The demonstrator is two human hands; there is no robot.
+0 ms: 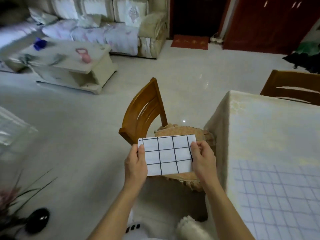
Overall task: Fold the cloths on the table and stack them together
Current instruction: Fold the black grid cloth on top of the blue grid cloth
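Observation:
A small folded white cloth with a black grid [167, 155] is held in the air above a chair seat, left of the table. My left hand [136, 163] pinches its left edge, thumb on top. My right hand [203, 159] pinches its right edge. A larger white cloth with a faint blue grid [277, 193] lies spread flat on the table [256, 129] at the right, apart from both hands.
A wooden chair [143, 110] with a tan cushion [187, 134] stands under my hands, against the table's left side. A second chair [294, 87] is behind the table. A low coffee table [69, 64] and a sofa [107, 26] stand farther back.

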